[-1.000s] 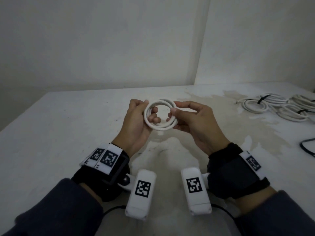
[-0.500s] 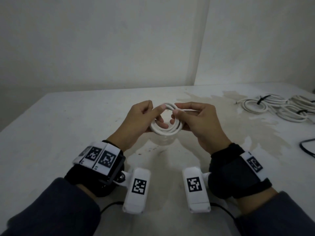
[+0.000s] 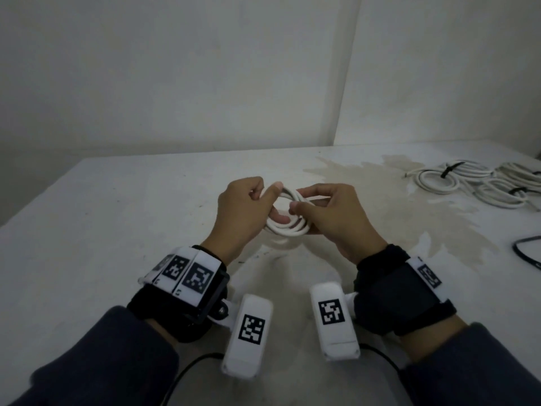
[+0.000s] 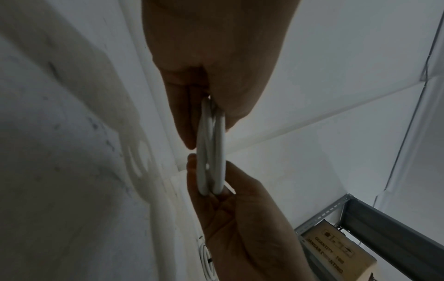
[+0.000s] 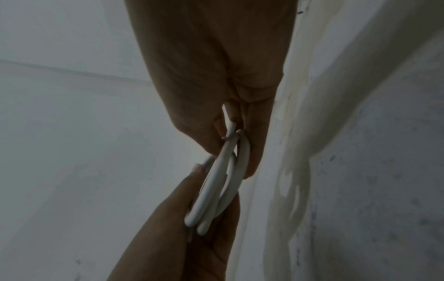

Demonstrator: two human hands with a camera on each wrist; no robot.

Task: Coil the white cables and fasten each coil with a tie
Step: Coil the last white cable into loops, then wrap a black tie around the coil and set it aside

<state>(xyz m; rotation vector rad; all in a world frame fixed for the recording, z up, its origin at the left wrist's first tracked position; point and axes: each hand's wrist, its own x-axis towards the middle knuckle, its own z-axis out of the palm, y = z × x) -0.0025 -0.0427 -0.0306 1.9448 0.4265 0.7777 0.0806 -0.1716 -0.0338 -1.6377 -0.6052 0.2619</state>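
Several tied coils (image 3: 439, 178) are already lying at the table's (image 3: 117, 230) far right. We are working on another white cable coil (image 3: 288, 227), wound but showing no tie, held above the table. Our left hand (image 3: 243, 212) is pinching its left side; our right hand (image 3: 330, 218) is gripping its right side, fingers curled.

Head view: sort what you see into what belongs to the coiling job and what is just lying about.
Belongs to the job:
- white cable coil, held above the table by both hands
- left hand
- right hand
- tied white coils at far right, black ties on them

Lying about:
- black cord at the right edge
- stained table
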